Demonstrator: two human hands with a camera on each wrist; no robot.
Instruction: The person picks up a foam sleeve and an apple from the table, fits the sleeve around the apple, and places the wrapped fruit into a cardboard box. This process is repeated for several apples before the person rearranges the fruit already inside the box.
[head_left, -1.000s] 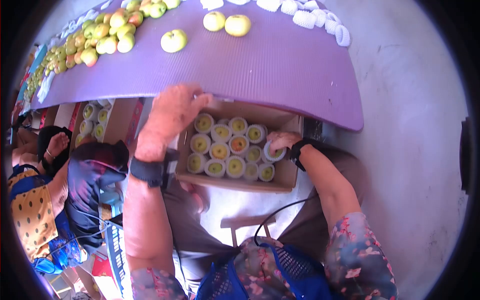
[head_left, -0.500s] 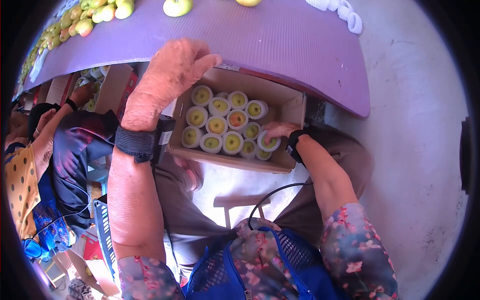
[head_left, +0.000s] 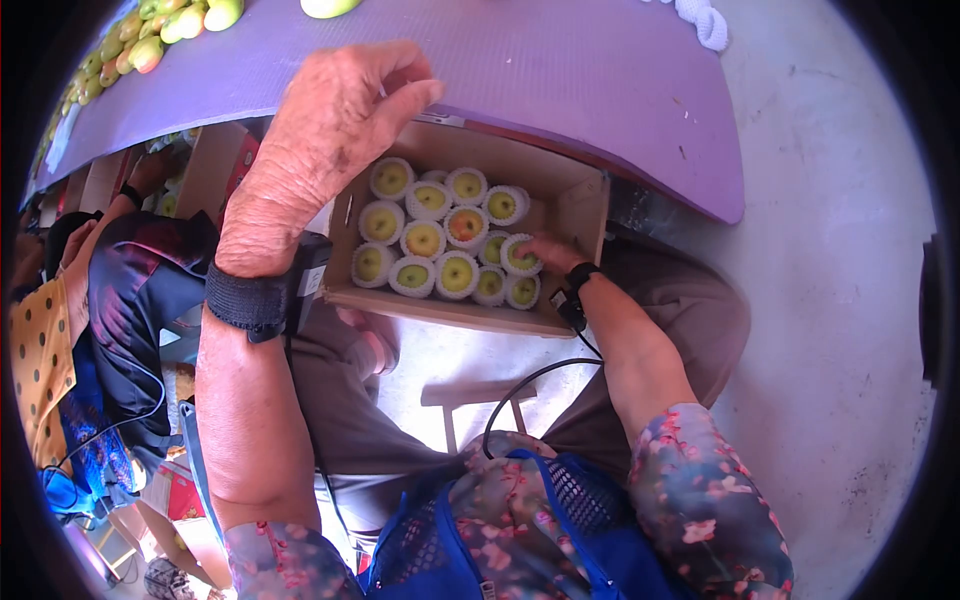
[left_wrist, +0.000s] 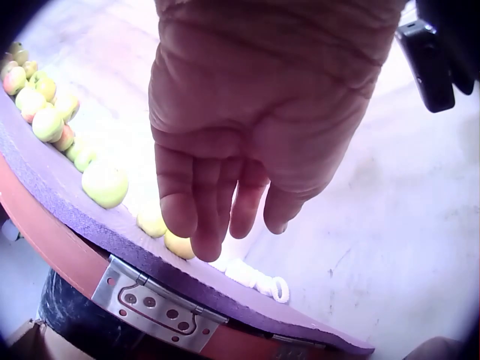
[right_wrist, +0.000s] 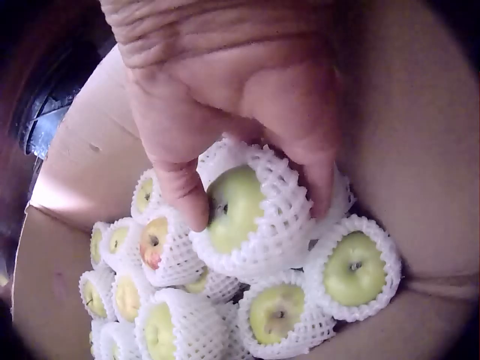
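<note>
My right hand (head_left: 550, 253) grips a green apple (right_wrist: 236, 210) in a white foam net, thumb on one side and fingers on the other. It is inside a cardboard box (head_left: 572, 205), at the right end of rows of similarly netted apples (head_left: 422, 238). Two netted apples, one of them this green-yellow apple (right_wrist: 354, 266), lie just below the held one in the right wrist view. My left hand (head_left: 335, 135) is raised over the near edge of the purple mat (head_left: 560, 110), left of the box. Its fingers hang loosely bent with nothing in them, as the left wrist view shows.
Loose apples (head_left: 150, 35) are heaped at the mat's far left. Foam nets (head_left: 705, 25) lie at its far right corner. A metal hinge (left_wrist: 157, 304) is fixed under the table's edge. Another person (head_left: 130, 270) sits at the left beside another box.
My left hand has risen from the box's back left corner to above the mat's edge. My right hand has shifted slightly left with the apple, and the head view has tilted down.
</note>
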